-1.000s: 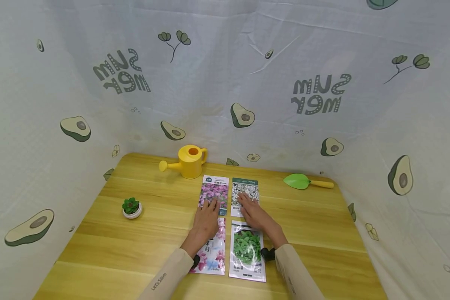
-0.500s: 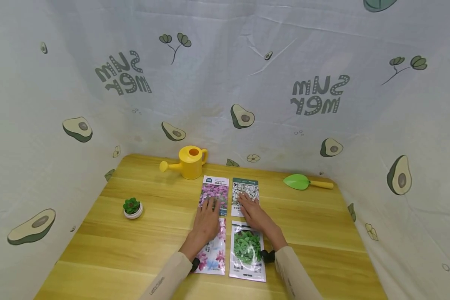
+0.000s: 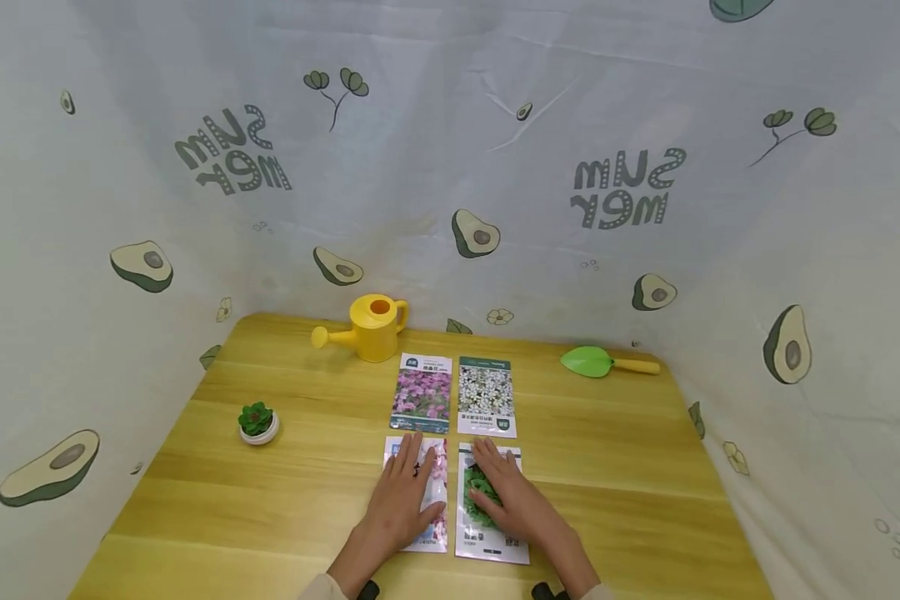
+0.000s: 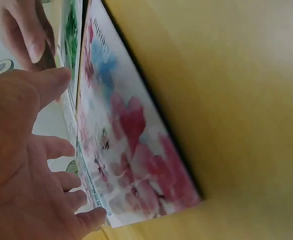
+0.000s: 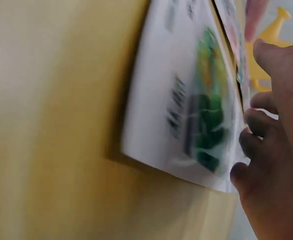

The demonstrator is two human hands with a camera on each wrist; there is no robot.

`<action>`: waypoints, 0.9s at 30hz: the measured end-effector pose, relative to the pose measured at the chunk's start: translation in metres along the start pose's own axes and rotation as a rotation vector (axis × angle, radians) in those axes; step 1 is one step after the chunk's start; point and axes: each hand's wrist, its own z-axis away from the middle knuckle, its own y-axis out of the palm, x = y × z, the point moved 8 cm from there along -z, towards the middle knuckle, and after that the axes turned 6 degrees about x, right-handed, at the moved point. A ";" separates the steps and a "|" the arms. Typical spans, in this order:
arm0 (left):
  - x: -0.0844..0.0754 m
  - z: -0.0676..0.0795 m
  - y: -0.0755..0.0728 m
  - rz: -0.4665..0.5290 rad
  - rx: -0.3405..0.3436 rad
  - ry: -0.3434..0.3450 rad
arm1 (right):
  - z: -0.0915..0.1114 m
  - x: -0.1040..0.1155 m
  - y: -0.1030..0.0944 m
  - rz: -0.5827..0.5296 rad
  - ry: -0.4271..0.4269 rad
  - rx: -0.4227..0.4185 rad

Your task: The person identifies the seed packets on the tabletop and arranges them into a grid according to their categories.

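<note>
Four-square on the table lie several flat seed packets in two rows. My left hand (image 3: 396,504) is over the near left packet (image 4: 131,150), printed with pink blossoms, its fingers spread and nearly straight. Over the near right packet (image 5: 156,110), which has green leaves on it, is my right hand (image 3: 521,504), fingers extended. Whether the fingertips touch the packets is hard to tell. Neither hand grips anything. Beyond the fingertips, a packet with purple-pink flowers (image 3: 422,392) lies at far left and one with white flowers (image 3: 486,392) at far right, both uncovered.
A yellow watering can (image 3: 375,329) stands at the back edge of the wooden table (image 3: 630,500). A small potted succulent (image 3: 257,421) sits at left. At back right lies a green toy trowel (image 3: 588,362) with a yellow handle. A printed white cloth (image 3: 390,167) surrounds the table.
Both hands have drawn back toward the body, from the far packets to the near ones. The far packets are now uncovered, and the packets look about where they were.
</note>
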 end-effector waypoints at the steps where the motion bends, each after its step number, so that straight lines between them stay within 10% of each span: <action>1: 0.000 0.001 0.002 0.004 0.002 0.002 | 0.003 0.001 0.004 0.009 0.006 0.011; 11: 0.010 0.000 0.023 0.006 0.006 -0.012 | 0.007 0.008 0.011 0.077 0.017 0.038; 27: 0.004 0.005 0.005 0.105 0.025 0.007 | 0.004 0.010 0.009 0.053 0.017 -0.010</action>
